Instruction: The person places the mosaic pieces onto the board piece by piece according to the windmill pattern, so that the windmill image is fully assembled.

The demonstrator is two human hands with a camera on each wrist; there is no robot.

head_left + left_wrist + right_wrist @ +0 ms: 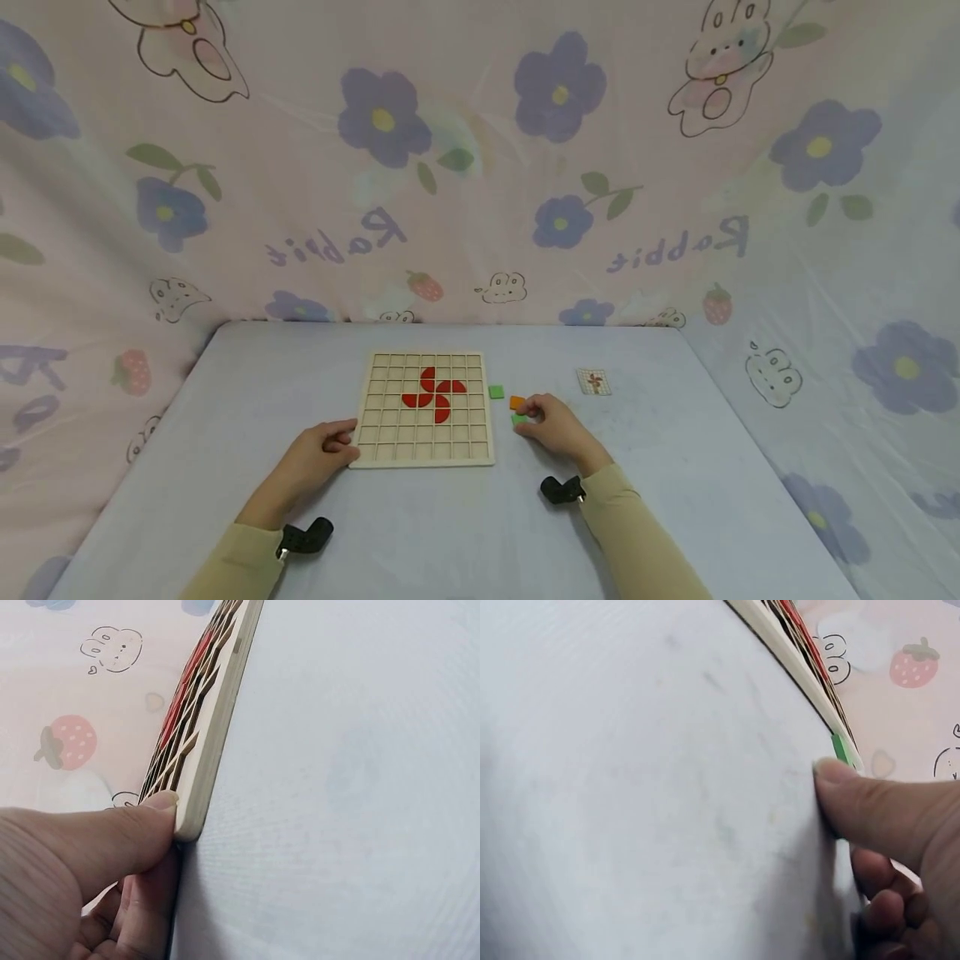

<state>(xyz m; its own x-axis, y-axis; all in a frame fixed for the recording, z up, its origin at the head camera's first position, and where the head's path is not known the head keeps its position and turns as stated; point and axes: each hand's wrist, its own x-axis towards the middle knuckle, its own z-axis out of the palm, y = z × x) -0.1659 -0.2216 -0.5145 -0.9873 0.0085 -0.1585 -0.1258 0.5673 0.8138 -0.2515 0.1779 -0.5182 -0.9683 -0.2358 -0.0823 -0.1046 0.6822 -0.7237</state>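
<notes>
A square wooden grid board (367, 454) lies on the table, several red curved pieces (442, 409) forming a pinwheel in its cells. My left hand (318, 457) grips the board's near left corner, thumb at the rim in the left wrist view. Right of the board, my right hand (558, 429) pinches a small green tile (518, 420) between thumb and forefinger, close to the table. An orange tile (517, 402) lies by the forefinger's tip. Another green tile (496, 392) lies beside the board's right edge. In the right wrist view, the thumb hides most of the pinch.
A small picture card (594, 382) with a red pinwheel pattern lies farther back on the right. The white table (420, 533) meets a printed cloth (465, 167) hanging at the back and sides. Each wrist carries a black camera mount (561, 490).
</notes>
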